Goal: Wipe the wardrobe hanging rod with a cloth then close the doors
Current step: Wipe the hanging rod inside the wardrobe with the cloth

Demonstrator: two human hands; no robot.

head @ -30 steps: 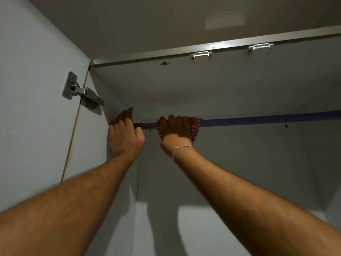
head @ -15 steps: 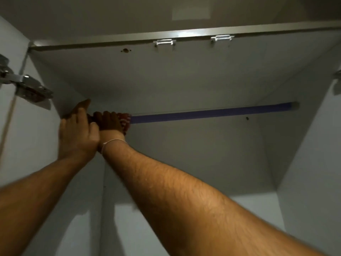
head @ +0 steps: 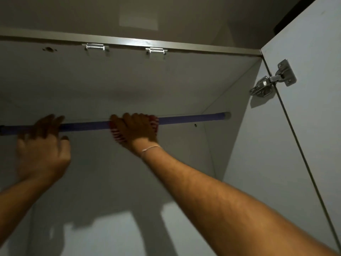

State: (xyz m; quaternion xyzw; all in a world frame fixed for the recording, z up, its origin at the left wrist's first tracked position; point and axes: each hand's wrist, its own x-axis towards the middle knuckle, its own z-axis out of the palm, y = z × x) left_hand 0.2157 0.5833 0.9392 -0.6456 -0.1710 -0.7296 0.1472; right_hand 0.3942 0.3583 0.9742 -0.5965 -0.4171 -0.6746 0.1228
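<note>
From the head camera, looking up into the wardrobe: the hanging rod [head: 193,118] is a smooth round bar, blue-violet, running left to right across the upper interior. Its long axis is nearly level, rising slightly toward the right, where its end meets a pale round socket [head: 228,115] on the side panel. The panels are flat, matte, pale grey board. Two small shiny metal brackets [head: 96,47] sit under the front rail, and a bright steel hinge [head: 271,80] ties the open right door [head: 304,108] to the carcass.

The right hand [head: 136,129] is wrapped over the rod about midway along it, fingers curled closed over the top and clamping a red-and-white striped cloth [head: 118,135] against the bar; the cloth's soft folds poke out below the palm and past the knuckles. A thin white band [head: 150,149] circles that wrist. The left hand [head: 43,145], blurred, rests on the rod further left, fingers loosely bent over it; how firmly it grips I cannot tell.

Half a second ago both hands were bunched together at the rod's left end, by the left wall. Now the cloth hand has slid rightward to mid-rod, the hands are well apart, and the view has swung right, losing the left hinge and bringing in the right door.
</note>
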